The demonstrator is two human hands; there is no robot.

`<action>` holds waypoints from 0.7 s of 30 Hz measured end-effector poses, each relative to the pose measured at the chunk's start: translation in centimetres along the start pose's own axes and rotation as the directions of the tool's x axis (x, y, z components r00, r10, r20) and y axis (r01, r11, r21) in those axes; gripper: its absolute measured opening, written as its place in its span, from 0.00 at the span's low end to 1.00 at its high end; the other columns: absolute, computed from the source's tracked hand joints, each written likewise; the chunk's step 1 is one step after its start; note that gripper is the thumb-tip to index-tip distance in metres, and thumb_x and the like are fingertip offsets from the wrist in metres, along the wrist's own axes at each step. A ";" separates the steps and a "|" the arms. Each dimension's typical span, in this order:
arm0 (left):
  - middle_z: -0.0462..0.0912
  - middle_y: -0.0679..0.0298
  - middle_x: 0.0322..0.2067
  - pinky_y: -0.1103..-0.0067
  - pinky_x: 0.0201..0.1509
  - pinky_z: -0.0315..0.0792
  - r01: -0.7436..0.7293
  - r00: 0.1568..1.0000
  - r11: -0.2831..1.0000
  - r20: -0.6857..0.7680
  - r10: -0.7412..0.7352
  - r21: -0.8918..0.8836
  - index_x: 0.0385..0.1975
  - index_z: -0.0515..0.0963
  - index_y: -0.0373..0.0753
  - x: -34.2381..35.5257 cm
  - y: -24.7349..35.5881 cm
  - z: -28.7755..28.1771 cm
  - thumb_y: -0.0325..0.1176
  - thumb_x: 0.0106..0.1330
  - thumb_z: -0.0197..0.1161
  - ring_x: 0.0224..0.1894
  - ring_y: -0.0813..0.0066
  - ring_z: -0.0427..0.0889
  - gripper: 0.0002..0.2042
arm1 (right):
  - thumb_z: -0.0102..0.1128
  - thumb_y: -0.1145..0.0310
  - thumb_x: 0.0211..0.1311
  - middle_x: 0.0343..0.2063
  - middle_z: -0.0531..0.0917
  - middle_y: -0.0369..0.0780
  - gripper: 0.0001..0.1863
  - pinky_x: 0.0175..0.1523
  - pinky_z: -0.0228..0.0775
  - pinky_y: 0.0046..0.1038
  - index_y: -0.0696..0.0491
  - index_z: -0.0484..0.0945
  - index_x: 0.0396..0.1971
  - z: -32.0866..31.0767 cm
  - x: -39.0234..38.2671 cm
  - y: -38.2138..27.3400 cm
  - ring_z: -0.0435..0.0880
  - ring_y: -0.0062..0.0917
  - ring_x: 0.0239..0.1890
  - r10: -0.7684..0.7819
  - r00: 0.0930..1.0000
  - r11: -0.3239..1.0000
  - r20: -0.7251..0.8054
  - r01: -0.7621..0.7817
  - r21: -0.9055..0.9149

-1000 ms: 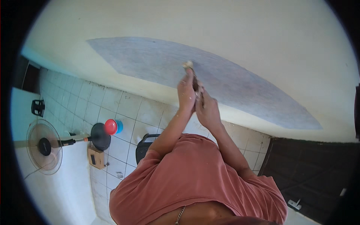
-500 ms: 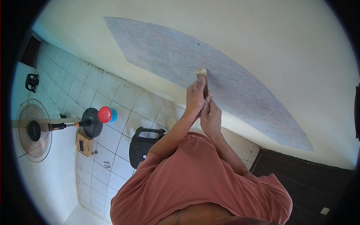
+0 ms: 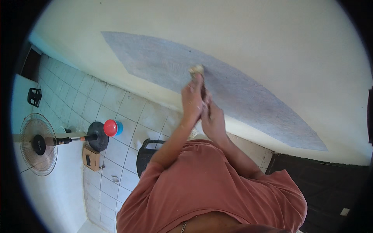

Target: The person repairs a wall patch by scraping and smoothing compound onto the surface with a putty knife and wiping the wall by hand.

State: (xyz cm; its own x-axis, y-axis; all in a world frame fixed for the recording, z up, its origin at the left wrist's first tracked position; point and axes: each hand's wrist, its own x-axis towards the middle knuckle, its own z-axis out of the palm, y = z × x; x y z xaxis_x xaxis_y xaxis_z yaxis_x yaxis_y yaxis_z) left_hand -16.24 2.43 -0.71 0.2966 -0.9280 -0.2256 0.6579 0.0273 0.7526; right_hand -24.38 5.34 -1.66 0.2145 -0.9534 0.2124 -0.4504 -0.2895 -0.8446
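A paintbrush (image 3: 197,70) with a pale, whitish head and a brown handle is held up against a grey patch (image 3: 233,85) on the cream wall. My left hand (image 3: 192,101) is closed round it just below the head, the thumb lying along it. Lower down, my right hand (image 3: 215,120) is closed at the handle's end, close against the left; its fingertips are partly hidden and a little blurred. Whitish specks dot the left hand. Streaks run over the grey patch, which has a curved upper edge.
At the left stand a fan (image 3: 39,144), a red-lidded blue tub (image 3: 111,127) and a cardboard box (image 3: 91,158) on the tiled floor (image 3: 128,108). A black plastic stool (image 3: 144,155) is beside my left arm. A dark panel (image 3: 322,186) lies at the lower right.
Both hands and the brush have moved to the left along the grey patch. The view has shifted slightly, so the patch's upper left edge sits lower.
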 end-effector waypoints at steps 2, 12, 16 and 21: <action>0.66 0.68 0.07 0.86 0.12 0.57 0.091 0.996 0.994 0.004 -0.092 0.068 0.16 0.65 0.40 -1.2 -1.8 1.2 0.47 0.63 0.50 0.09 0.82 0.64 0.19 | 0.43 0.73 0.59 0.12 0.70 0.44 0.11 0.21 0.58 0.24 0.66 0.70 0.34 -2.0 -2.3 0.7 0.64 0.20 0.14 0.114 0.992 0.990 -0.051 -0.110 0.091; 0.67 0.63 0.07 0.82 0.14 0.63 0.086 0.996 0.993 0.013 -0.085 -0.075 0.15 0.63 0.39 -1.8 0.9 3.4 0.46 0.64 0.49 0.08 0.79 0.65 0.19 | 0.45 0.73 0.58 0.12 0.69 0.49 0.11 0.21 0.59 0.27 0.68 0.69 0.32 -5.3 -0.5 -2.6 0.69 0.27 0.14 0.084 0.993 0.996 0.083 -0.083 -0.007; 0.66 0.63 0.07 0.82 0.15 0.63 0.087 0.996 0.990 -0.001 -0.088 -0.110 0.15 0.63 0.40 -1.8 -1.0 3.5 0.46 0.64 0.48 0.08 0.78 0.65 0.20 | 0.44 0.75 0.59 0.11 0.69 0.48 0.09 0.20 0.56 0.27 0.67 0.69 0.30 -5.2 0.0 -2.8 0.63 0.22 0.13 0.130 0.986 0.991 0.101 -0.133 0.025; 0.67 0.64 0.08 0.82 0.17 0.64 0.116 0.993 0.983 -0.013 -0.119 -0.139 0.14 0.63 0.40 -2.4 -2.0 3.2 0.47 0.63 0.49 0.09 0.78 0.65 0.20 | 0.44 0.74 0.59 0.12 0.67 0.53 0.09 0.19 0.57 0.28 0.67 0.69 0.29 -5.8 -1.3 -1.9 0.62 0.27 0.11 0.101 0.989 0.995 0.104 -0.102 0.011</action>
State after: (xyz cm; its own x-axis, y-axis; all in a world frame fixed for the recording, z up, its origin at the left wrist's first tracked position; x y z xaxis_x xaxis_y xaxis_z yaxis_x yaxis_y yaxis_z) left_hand -20.48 3.36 0.34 0.2250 -0.9197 -0.3218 0.7775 -0.0296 0.6282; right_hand -28.85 6.67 2.49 0.2574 -0.9635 0.0739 -0.4606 -0.1896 -0.8671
